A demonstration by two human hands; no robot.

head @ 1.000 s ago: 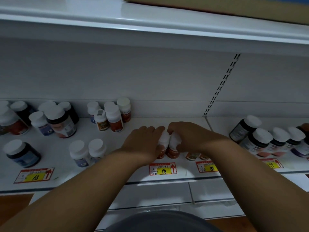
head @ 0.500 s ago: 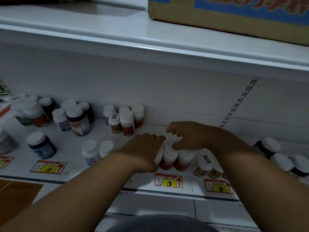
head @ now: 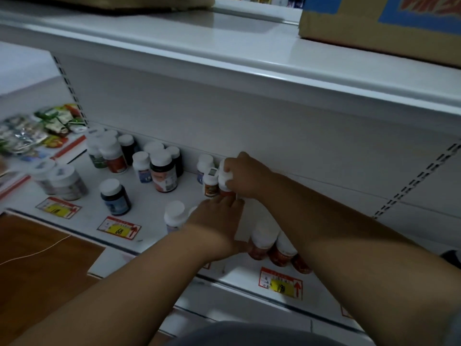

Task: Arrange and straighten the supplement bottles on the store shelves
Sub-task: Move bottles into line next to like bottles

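Note:
My right hand (head: pixel 247 174) is closed around a white-capped bottle with an orange label (head: pixel 223 181) near the back of the white shelf (head: pixel 82 218). A smaller orange bottle with a sticker on its cap (head: pixel 210 184) stands right beside it, and a blue-labelled one (head: pixel 203 164) stands behind. My left hand (head: pixel 218 217) lies flat just in front, fingers stretched toward the base of the held bottle, holding nothing. Red-labelled bottles (head: pixel 262 242) stand at the front edge under my right forearm. A white bottle (head: pixel 174 216) stands by my left wrist.
More bottles stand to the left: a large dark one (head: pixel 163 173), a dark blue one (head: pixel 113 197) and a back cluster (head: pixel 109 153). Snack packets (head: pixel 37 131) lie far left. Price tags (head: pixel 118 228) line the shelf edge. A cardboard box (head: pixel 374 21) sits on the upper shelf.
Both hands left the red bottles at the front edge and moved to the back group. My right hand took hold of the orange-labelled bottle. The view swung left.

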